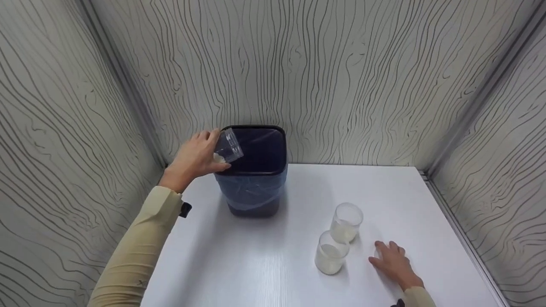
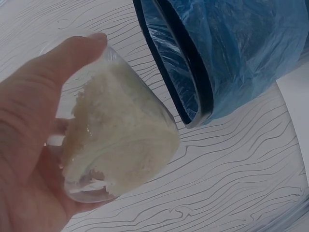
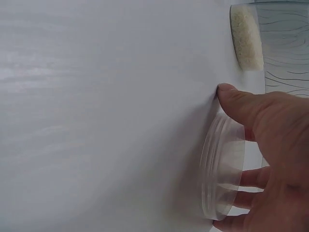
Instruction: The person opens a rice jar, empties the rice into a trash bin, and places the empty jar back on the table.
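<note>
My left hand [image 1: 194, 155] grips a clear plastic jar [image 1: 228, 145] and holds it tilted, mouth toward the bin, at the bin's left rim. In the left wrist view, white rice-like grains [image 2: 120, 121] lie along the jar's lower side and base. The bin [image 1: 256, 213] is dark, with a blue bag [image 1: 256, 189] lining it. On the white table at right, my right hand [image 1: 394, 264] curls its thumb and fingers around a low, clear round lid [image 3: 212, 169] with a ribbed rim. Its hold there is partly hidden in the head view.
Two clear cups stand close together left of my right hand: a nearer cup [image 1: 329, 260] and a farther cup [image 1: 346, 221], each with white grains at the bottom. Wood-patterned panels [image 1: 332, 85] enclose the white table [image 1: 239, 273] at the back and sides.
</note>
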`<state>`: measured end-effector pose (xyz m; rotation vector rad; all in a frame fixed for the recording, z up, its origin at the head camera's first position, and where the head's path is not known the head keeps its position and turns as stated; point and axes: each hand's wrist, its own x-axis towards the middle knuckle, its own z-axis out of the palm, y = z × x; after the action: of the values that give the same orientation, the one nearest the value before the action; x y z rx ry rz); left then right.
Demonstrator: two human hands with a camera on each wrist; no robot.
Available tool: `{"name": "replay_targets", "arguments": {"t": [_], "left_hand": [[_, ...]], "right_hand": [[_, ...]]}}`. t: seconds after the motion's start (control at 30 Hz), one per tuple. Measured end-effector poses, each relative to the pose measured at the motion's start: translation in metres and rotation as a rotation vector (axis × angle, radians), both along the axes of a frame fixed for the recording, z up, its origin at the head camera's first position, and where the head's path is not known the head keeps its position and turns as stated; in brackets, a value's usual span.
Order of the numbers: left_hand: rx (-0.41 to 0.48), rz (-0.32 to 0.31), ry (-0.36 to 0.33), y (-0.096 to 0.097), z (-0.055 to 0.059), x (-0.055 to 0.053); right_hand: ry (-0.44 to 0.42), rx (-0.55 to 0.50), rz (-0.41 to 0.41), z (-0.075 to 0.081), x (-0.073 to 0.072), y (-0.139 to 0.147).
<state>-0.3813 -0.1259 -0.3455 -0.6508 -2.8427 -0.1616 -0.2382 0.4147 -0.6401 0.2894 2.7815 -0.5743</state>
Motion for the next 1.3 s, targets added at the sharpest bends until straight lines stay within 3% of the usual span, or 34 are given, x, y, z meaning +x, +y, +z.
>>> {"name": "replay_targets", "arguments": {"t": [0.13,0.27,0.6,0.77,1.3], "left_hand": [[-0.024,0.023,-0.009,-0.004,0.003,-0.004],[-0.049,0.032,-0.009,-0.004,0.005,-0.007],[-0.133,0.019,0.004,0.012,0.009,-0.013],[-0.138,0.015,0.002,0.02,0.005,-0.017],[-0.276,0.023,-0.019,0.027,0.007,-0.022]], "right_hand": [[0.028,-0.007,0.017,0.001,-0.004,-0.002],[0.003,-0.027,0.008,0.002,-0.005,-0.004],[-0.029,-0.013,-0.021,0.006,-0.005,-0.002],[-0.022,-0.005,-0.02,0.006,-0.005,0.002],[-0.039,-0.034,-0.045,0.006,-0.007,0.008]]}}
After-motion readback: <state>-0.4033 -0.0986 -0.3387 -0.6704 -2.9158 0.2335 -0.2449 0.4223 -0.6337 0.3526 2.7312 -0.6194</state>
